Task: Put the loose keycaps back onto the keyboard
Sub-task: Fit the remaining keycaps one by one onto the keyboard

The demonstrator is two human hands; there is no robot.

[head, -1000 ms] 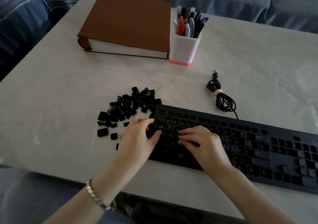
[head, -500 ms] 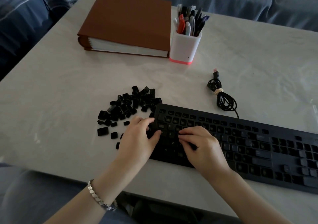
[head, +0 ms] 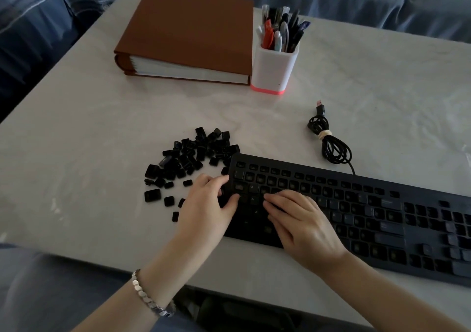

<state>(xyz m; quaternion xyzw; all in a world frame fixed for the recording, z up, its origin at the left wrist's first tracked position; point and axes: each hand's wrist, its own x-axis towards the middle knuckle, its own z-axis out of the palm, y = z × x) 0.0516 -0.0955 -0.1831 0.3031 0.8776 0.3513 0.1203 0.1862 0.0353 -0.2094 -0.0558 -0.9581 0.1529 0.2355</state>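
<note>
A black keyboard (head: 382,204) lies across the right half of the pale table, with several empty key sockets at its left end. A heap of loose black keycaps (head: 193,153) sits just beyond the keyboard's left corner, and a few strays lie nearer me. My left hand (head: 206,209) holds the keyboard's left edge, fingers on the rim and thumb on top. My right hand (head: 303,224) rests on the left key rows, bent fingertips pressing down beside the A and Z keys. Its thumb is hidden, and whatever lies beneath the fingertips is covered.
A brown binder (head: 193,30) lies at the back of the table, with a white pen holder (head: 274,69) full of pens beside it. The keyboard's coiled cable (head: 331,143) with its USB plug lies behind the keyboard. The table's near edge runs just under my wrists.
Both hands stay in nearly the same place on the keyboard's left end. The right fingertips shift very slightly on the keys.
</note>
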